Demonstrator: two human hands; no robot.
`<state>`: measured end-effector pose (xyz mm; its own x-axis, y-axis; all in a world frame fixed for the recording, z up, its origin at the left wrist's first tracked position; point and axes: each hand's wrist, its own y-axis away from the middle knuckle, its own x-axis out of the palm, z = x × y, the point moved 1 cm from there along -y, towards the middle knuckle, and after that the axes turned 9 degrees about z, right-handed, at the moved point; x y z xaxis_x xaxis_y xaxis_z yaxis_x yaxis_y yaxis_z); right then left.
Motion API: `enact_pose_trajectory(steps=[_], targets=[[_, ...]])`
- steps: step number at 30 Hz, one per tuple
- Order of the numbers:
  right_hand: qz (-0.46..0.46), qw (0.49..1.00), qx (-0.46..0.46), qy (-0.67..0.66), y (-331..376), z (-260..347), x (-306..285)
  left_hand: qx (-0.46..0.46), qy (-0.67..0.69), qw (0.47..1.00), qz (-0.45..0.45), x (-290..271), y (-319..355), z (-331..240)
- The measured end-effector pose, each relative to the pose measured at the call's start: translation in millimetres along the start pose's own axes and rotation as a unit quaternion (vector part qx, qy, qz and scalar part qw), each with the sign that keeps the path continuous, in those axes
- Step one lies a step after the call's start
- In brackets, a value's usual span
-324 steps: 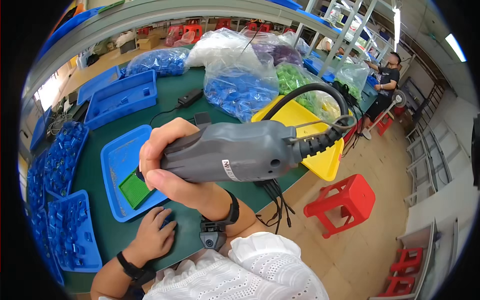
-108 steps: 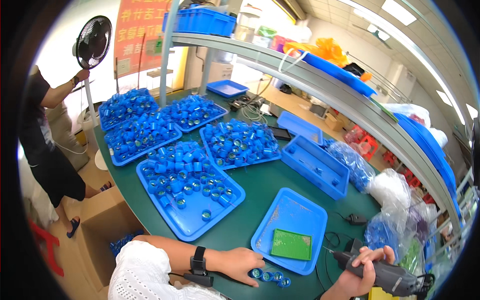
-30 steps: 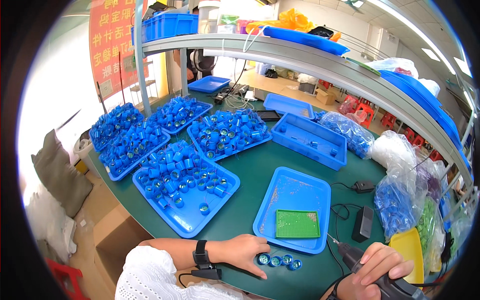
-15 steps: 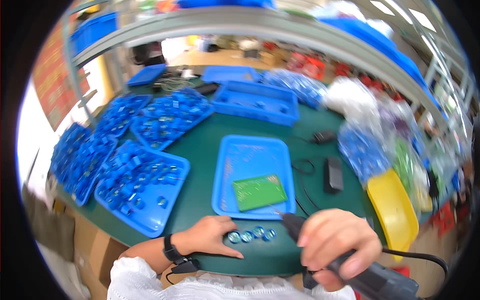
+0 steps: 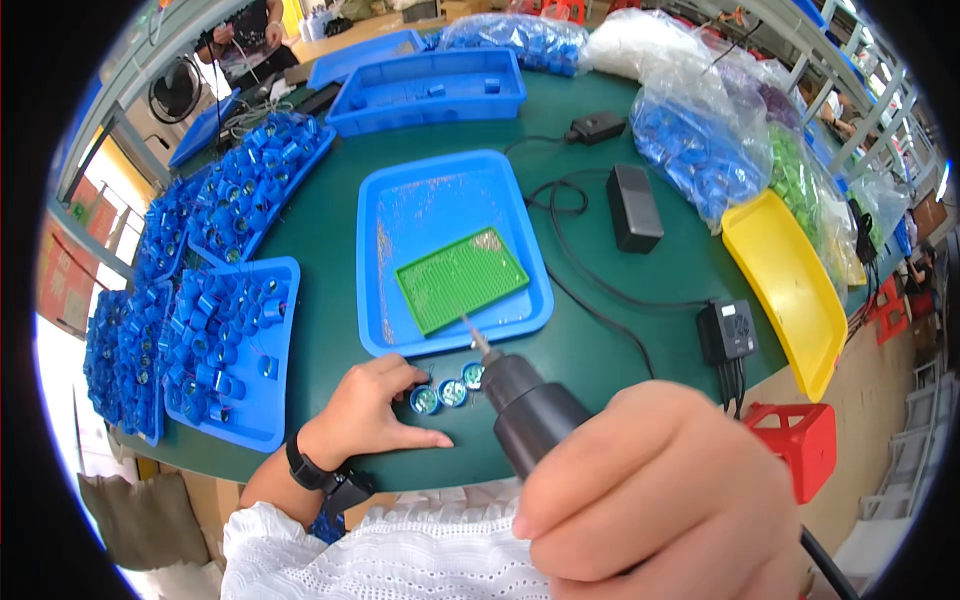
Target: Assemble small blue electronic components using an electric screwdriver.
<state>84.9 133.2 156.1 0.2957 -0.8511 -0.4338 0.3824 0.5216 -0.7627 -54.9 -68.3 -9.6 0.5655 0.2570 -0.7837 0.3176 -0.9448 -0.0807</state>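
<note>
My right hand [image 5: 665,490] is wrapped round a black electric screwdriver [image 5: 540,410], raised close to the camera. Its thin metal bit points up and left, overlapping the near edge of the green ribbed tray [image 5: 470,270] in view. My left hand [image 5: 372,412] rests on the table, thumb stretched out and fingers curved, beside a row of small round blue cups [image 5: 452,392] with circuit boards inside. Three of these show; the screwdriver may hide more. The green tray lies tilted in a blue tray [image 5: 405,210], with tiny metal pieces scattered in both.
Blue trays heaped with blue cups [image 5: 205,340] stand at the left. A long blue bin [image 5: 430,95] sits at the back. Black power adapters [image 5: 634,208] and cables lie to the right, near bagged parts [image 5: 690,140], a yellow tray [image 5: 785,290] and a red stool [image 5: 800,445].
The view has shifted, so the table things sit higher and further left. My right hand and the screwdriver appear larger and closer. My left hand stays beside the cups.
</note>
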Motion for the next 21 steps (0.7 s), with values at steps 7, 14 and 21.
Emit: enact_pose_trajectory(steps=[7, 14, 21], targets=[[-0.032, 0.995, -0.035, 0.083, 2, -3, 6, -0.035, 0.002, 0.999, 0.023, -1, 7, -3], [0.056, 0.996, 0.011, 0.065, -4, -9, 9, -0.025, -0.003, 0.999, 0.02, -5, 1, -4], [-0.142, 0.968, -0.205, -0.014, -13, -22, 28, -0.018, -0.027, 0.999, 0.024, -8, 13, -2]])
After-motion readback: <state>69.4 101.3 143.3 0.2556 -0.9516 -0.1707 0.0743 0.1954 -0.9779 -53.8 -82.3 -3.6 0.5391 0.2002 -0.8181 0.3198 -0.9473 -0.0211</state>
